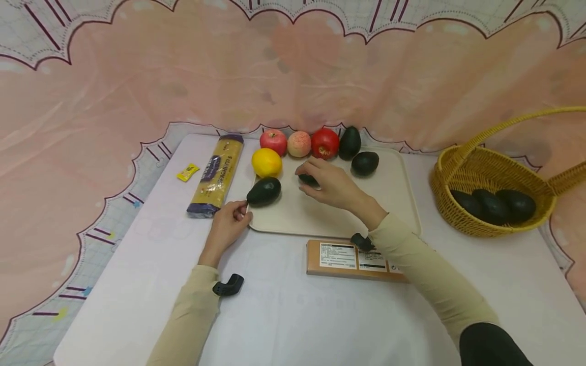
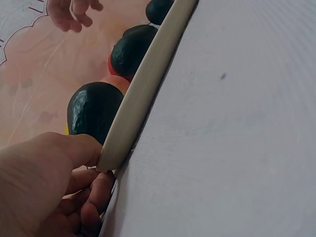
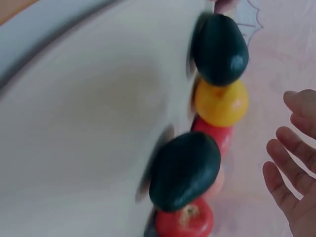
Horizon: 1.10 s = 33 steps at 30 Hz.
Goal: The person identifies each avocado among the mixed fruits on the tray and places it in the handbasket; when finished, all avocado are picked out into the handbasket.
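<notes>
Tabletop, tray; basket (head view only)

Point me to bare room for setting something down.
Free: the tray's front middle, between the leftmost avocado and right sleeve; the table between the left sleeve and cardboard box. Crowded: the tray's far side, where apple, peach, pomegranate and farthest avocado pack together. Tight, too: the corner the left hand grips.

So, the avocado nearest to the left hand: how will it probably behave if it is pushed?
This avocado would probably roll in a curve, since one end is narrower than the other. The highlight on its skin suggests it may be slightly slippery. The tray beneath looks flat and smooth, so little would likely stop it before the low rim.
</notes>
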Available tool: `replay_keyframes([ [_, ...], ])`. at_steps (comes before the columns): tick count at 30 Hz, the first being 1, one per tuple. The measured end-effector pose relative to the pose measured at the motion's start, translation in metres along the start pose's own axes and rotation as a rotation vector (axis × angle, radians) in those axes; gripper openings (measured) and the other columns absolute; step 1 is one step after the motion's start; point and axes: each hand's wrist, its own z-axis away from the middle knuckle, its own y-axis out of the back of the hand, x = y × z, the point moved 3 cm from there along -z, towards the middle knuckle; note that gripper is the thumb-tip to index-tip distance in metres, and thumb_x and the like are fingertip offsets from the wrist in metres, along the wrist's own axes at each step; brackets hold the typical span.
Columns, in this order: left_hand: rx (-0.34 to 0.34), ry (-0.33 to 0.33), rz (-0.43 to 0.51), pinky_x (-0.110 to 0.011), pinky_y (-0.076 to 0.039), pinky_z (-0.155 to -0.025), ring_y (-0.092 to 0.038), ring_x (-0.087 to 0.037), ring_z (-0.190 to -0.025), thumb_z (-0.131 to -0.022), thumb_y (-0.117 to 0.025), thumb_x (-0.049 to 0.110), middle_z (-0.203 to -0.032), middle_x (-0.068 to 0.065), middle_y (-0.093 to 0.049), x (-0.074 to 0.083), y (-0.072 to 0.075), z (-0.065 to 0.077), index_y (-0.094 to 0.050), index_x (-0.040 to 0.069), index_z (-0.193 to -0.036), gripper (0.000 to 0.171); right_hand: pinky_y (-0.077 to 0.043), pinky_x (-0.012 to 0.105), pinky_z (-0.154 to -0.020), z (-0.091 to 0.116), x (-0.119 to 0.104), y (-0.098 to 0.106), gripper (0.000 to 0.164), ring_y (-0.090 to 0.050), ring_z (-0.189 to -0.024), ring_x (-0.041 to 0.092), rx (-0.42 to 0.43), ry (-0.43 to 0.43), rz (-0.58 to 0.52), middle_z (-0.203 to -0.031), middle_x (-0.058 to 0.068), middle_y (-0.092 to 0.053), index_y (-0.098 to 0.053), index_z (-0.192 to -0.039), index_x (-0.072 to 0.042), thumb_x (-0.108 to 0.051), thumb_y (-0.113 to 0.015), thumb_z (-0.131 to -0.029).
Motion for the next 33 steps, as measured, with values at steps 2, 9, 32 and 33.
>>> replay_keyframes([
  [2, 0.001, 0.003, -0.009, -0.030, -0.039, -0.073, -0.053, -0.020, -0.081, -0.088, -0.061, 0.019, -0.094, -0.010, -0.059, 0.000, 0.000, 0.000, -0.063, 0.000, -0.116, 0.034, -0.051, 0.029, -0.087, -0.005, -0.004, -0.006, 0.033, -0.057, -0.096, 0.017, -0.018, 0.011, 0.004, -0.115, 0.005, -0.059, -0.060, -0.116, -0.014, -0.024, -0.068, -0.086],
  [9, -0.001, 0.005, -0.007, -0.031, -0.039, -0.074, -0.052, -0.021, -0.081, -0.088, -0.061, 0.020, -0.093, -0.011, -0.059, 0.000, 0.001, 0.000, -0.063, 0.000, -0.116, 0.034, -0.047, 0.033, -0.095, -0.025, -0.015, -0.030, 0.040, -0.052, -0.108, 0.019, -0.091, 0.012, 0.019, -0.121, 0.004, -0.053, -0.057, -0.121, -0.013, -0.025, -0.069, -0.085],
  [32, 0.008, -0.009, 0.003, -0.029, -0.040, -0.071, -0.053, -0.020, -0.079, -0.088, -0.062, 0.019, -0.091, -0.010, -0.059, -0.001, -0.003, 0.000, -0.063, -0.001, -0.117, 0.035, -0.046, 0.032, -0.096, -0.062, -0.034, -0.071, 0.055, -0.043, -0.114, 0.021, -0.256, -0.039, 0.115, -0.126, 0.006, -0.046, -0.051, -0.134, -0.017, -0.030, -0.071, -0.084],
  [33, 0.006, -0.006, 0.004, -0.029, -0.040, -0.071, -0.053, -0.020, -0.079, -0.088, -0.062, 0.019, -0.091, -0.010, -0.059, -0.001, -0.003, -0.001, -0.063, -0.001, -0.117, 0.035, -0.046, 0.031, -0.096, -0.062, -0.034, -0.071, 0.054, -0.043, -0.114, 0.021, -0.260, -0.044, 0.119, -0.125, 0.005, -0.046, -0.052, -0.132, -0.017, -0.031, -0.071, -0.083],
])
